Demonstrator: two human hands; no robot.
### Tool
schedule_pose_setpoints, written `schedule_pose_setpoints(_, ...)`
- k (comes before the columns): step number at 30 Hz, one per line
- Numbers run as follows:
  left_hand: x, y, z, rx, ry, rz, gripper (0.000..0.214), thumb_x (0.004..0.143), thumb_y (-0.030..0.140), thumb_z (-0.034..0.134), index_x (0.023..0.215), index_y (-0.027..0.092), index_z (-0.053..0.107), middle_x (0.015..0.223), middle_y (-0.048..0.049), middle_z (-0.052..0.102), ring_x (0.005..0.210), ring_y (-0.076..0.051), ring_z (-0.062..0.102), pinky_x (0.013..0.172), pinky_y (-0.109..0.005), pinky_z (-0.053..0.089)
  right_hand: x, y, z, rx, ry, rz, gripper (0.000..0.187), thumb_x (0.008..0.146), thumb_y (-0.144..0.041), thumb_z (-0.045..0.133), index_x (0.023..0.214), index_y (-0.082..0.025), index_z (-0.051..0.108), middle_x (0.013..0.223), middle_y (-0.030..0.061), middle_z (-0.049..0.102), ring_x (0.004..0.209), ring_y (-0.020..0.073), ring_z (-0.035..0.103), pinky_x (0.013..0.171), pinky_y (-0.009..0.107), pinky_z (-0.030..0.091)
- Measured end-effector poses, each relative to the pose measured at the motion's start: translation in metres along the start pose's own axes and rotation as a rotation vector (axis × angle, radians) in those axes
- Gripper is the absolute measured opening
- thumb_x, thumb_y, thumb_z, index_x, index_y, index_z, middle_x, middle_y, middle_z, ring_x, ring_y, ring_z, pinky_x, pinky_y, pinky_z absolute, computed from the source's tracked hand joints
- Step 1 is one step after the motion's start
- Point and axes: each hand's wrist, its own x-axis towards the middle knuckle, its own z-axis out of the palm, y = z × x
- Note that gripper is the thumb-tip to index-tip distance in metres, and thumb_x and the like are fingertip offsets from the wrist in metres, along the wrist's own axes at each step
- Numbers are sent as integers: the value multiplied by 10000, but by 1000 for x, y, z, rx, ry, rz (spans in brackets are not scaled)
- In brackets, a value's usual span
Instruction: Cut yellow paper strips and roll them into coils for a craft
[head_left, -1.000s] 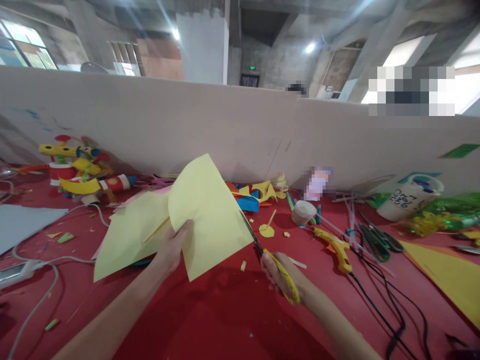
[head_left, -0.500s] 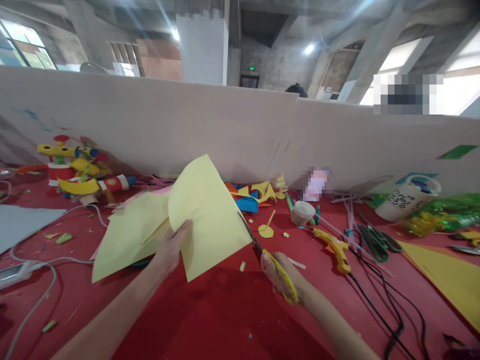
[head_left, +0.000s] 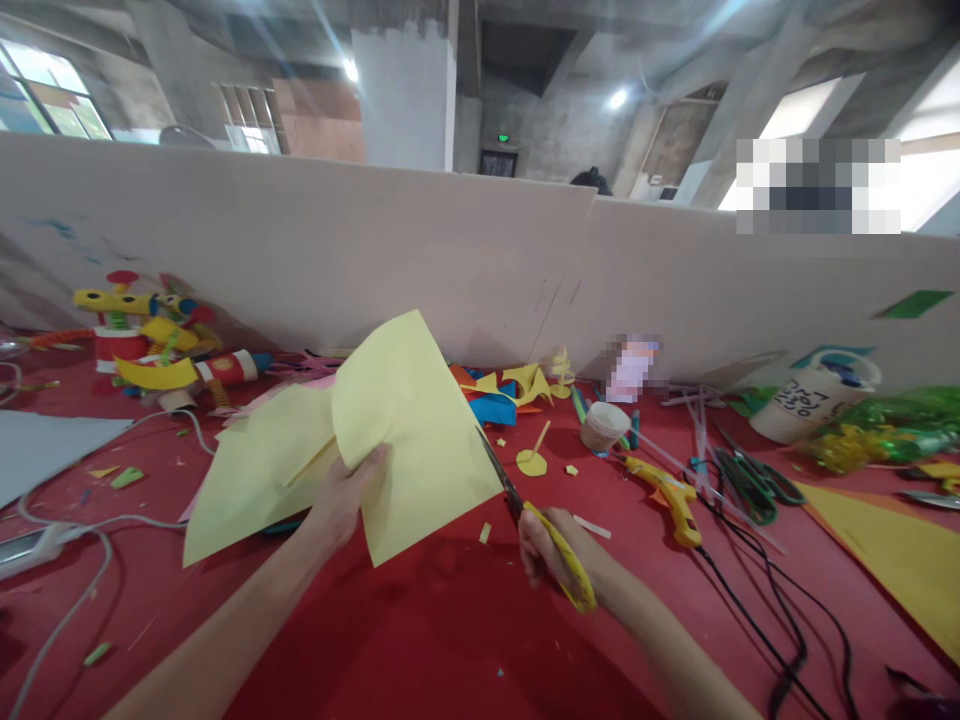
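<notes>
A pale yellow sheet of paper (head_left: 420, 430) is pinched along its left side by my left hand (head_left: 351, 497), with the thumb on its face. The sheet is raised above the table and its upper left part curls. My right hand (head_left: 555, 545) is closed around the yellow handles of a pair of scissors (head_left: 574, 575). Their dark blades lie at the right edge of the sheet, pointing up and left. Behind my left hand, more pale yellow paper (head_left: 262, 480) rests on the table. A small yellow disc with a strip (head_left: 532, 462) lies beyond the blades.
Right of my hand are a yellow glue gun (head_left: 675, 500) with a black cord, a paper cup (head_left: 604, 426) and green-handled scissors (head_left: 754, 485). Paper figures (head_left: 150, 330) stand at the left, near a white cable (head_left: 105, 545). A white partition (head_left: 300, 240) bounds the red table (head_left: 420, 650).
The sheet's curled left edge has shifted slightly left with my left hand. My right hand and the scissors have barely moved.
</notes>
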Motion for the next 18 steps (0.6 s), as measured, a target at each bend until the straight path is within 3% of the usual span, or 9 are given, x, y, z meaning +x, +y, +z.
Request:
schedule_pose_setpoints(6, -5, 0, 6, 38, 10, 42, 427, 609, 342, 717, 995, 177, 638, 1060, -100, 658, 976, -268, 601, 811, -347, 503, 2, 3, 2, -5, -15, -81, 620, 862, -573, 132, 523, -190, 482, 529, 39, 584, 516, 130, 546, 536, 229, 427)
schedule_pose_setpoints(18, -7, 4, 7, 107, 4, 20, 451, 614, 358, 709, 1008, 155, 626, 1054, -124, 656, 976, -301, 594, 802, -375, 503, 0, -4, -1, -45, -3, -125, 605, 866, -562, 141, 529, -197, 487, 557, 51, 585, 544, 151, 550, 548, 255, 410)
